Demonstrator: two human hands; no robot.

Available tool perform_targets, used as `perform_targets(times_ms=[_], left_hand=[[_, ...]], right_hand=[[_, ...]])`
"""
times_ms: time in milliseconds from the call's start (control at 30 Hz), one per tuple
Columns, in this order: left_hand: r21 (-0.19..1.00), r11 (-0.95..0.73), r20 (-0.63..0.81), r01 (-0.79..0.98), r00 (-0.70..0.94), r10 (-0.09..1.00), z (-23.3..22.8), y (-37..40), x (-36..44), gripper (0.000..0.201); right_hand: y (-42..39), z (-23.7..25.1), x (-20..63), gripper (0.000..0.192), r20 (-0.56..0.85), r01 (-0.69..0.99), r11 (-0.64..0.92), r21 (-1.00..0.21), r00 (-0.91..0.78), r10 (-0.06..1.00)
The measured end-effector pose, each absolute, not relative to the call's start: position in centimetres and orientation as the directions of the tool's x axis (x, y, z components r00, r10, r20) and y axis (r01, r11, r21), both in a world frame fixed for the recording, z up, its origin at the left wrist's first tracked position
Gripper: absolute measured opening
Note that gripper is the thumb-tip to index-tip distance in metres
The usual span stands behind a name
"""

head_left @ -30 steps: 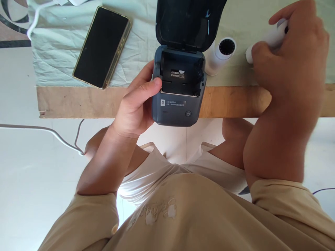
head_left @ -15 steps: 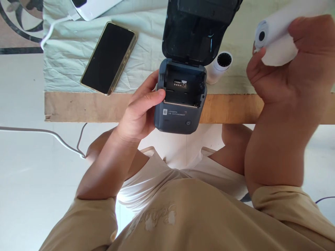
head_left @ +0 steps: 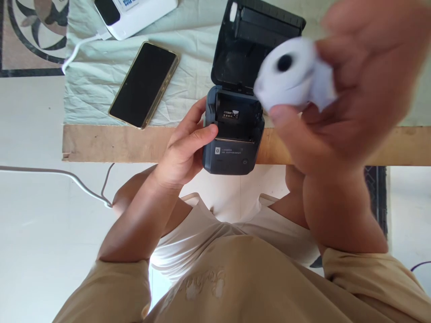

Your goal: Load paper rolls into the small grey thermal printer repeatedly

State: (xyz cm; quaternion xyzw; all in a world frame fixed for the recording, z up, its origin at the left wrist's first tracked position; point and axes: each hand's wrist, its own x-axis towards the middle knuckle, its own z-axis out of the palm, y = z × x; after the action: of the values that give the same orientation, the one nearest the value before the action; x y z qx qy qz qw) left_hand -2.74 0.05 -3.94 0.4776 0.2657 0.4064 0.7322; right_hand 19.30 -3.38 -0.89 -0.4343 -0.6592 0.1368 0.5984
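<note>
My left hand [head_left: 186,146] is closed around the left side of a small dark label printer [head_left: 232,157], thumb on its rim. The printer's black lid [head_left: 232,58] is swung up, and its paper bay shows a small printed sticker inside. Gripped in my right hand [head_left: 350,89] is a white paper roll [head_left: 286,83] with a dark core hole and a loose end of paper. The roll hangs above the printer's upper right, hiding part of the lid and hinge. Motion blurs the right hand and the roll slightly.
A phone [head_left: 144,84] lies on the green cloth [head_left: 195,54] to the left. Behind it sits a white device [head_left: 138,15] with a dark screen and a white cable [head_left: 79,47]. The table's bare wooden edge [head_left: 134,143] runs in front.
My right hand has brought the paper roll leftward, from the far right to over the printer, with its end turned more toward me. The left hand still holds the printer.
</note>
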Motion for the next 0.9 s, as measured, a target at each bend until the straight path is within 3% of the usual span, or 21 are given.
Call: perform_targets(times_ms=[67, 167, 333, 533, 700, 900], left_hand=[[0.909, 0.217, 0.005, -0.356, 0.529, 0.849, -3.8, -0.1, -2.7, 0.044], [0.912, 0.221, -0.007, -0.345, 0.526, 0.850, -3.7, -0.2, -2.8, 0.044], [0.920, 0.209, -0.002, -0.333, 0.527, 0.850, -3.8, -0.1, -2.9, 0.048], [0.919, 0.201, 0.016, -0.338, 0.544, 0.839, -4.0, -0.1, -2.8, 0.051], [0.917, 0.197, 0.014, -0.348, 0.521, 0.853, -4.0, -0.1, -2.8, 0.045], [0.909, 0.153, 0.058, -0.388, 0.481, 0.875, -4.0, -0.3, -2.5, 0.039]], right_hand=[[-3.6, -0.6, 18.1, 0.032, 0.732, 0.566, 0.611, -0.553, -0.020, 0.681], [-3.7, -0.4, 17.3, 0.031, 0.737, 0.723, 0.570, -0.391, -0.125, 0.664], [-3.5, -0.7, 17.5, 0.023, 0.685, 0.723, 0.549, -0.420, -0.144, 0.714], [-3.6, -0.4, 17.9, 0.033, 0.660, 0.712, 0.543, -0.446, -0.149, 0.736], [-3.6, -0.5, 17.7, 0.027, 0.613, 0.738, 0.517, -0.433, -0.179, 0.770], [-3.5, -0.9, 17.8, 0.022, 0.690, 0.756, 0.537, -0.375, -0.159, 0.706]])
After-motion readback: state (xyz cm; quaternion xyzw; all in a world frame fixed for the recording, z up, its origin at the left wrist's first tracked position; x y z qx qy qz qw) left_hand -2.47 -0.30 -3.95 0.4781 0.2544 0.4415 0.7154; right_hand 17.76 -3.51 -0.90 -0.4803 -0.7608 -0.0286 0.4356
